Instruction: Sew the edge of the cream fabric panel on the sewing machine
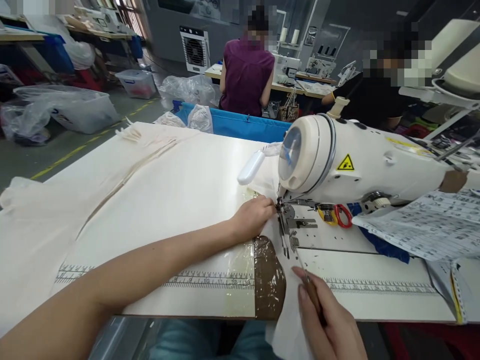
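My left hand (253, 216) reaches across the table, its fingers pinched together on the cream fabric (157, 185) right beside the presser foot (283, 212) of the white sewing machine (337, 160). Near the table's front edge, my right hand (330, 320) is closed round a thin brown-handled tool (309, 287) whose tip points toward the needle area. A strip of white fabric (285, 310) runs from the foot down over the table edge between my hands.
A ruler strip (210, 280) and brown tape (268, 280) mark the front of the table. Red-handled snips (343, 215) and printed papers (420, 225) lie under the machine arm. Two people sit at machines behind a blue bin (243, 125). Plastic boxes stand at left.
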Tool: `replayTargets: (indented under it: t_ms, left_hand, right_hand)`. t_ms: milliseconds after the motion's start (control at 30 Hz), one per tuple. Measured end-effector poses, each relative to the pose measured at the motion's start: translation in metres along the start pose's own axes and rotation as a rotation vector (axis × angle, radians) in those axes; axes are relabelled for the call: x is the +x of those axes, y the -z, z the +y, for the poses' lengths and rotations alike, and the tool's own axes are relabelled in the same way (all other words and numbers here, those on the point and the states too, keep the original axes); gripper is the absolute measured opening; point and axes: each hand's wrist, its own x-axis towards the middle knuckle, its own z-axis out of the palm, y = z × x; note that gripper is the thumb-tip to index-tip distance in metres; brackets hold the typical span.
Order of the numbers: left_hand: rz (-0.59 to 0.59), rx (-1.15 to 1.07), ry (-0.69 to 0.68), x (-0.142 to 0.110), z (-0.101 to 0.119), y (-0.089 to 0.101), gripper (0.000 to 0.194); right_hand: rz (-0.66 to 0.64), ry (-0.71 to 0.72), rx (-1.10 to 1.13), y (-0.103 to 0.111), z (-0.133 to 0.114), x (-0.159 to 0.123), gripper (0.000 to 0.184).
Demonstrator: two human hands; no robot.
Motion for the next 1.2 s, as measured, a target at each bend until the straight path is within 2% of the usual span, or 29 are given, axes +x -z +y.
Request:
replayTargets:
  t_ms: [133, 267, 400, 533, 700, 933, 1200]
  left_hand:
    - [0.044, -0.193, -0.015, -0.003, -0.009, 0.001, 0.017]
    - [0.08, -0.274, -0.039, -0.004, -0.013, 0.0, 0.019]
    - [0.103, -0.277, -0.071, -0.004, -0.015, -0.003, 0.015]
    - [0.153, -0.26, -0.103, -0.003, -0.014, -0.005, 0.012]
    - [0.129, -0.215, -0.115, -0.002, -0.012, -0.003, 0.011]
    - [0.169, -0.17, -0.133, 0.001, -0.012, -0.004, 0.009]
    - [0.129, -0.347, -0.004, 0.004, -0.011, 0.001, 0.017]
  right_hand:
    - [0.112, 0.087, -0.179, -0.015, 0.02, 0.021, 0.036]
    - [0.214, 0.225, -0.293, -0.029, 0.019, 0.04, 0.035]
    - [0.288, 0.256, -0.325, -0.039, 0.019, 0.052, 0.031]
    - [0.294, 0.259, -0.318, -0.045, 0.022, 0.056, 0.03]
    - [0.288, 0.253, -0.327, -0.046, 0.021, 0.058, 0.031]
    - [0.294, 0.288, -0.348, -0.047, 0.019, 0.057, 0.035]
    - [0.306, 0.266, -0.345, -0.047, 0.017, 0.057, 0.035]
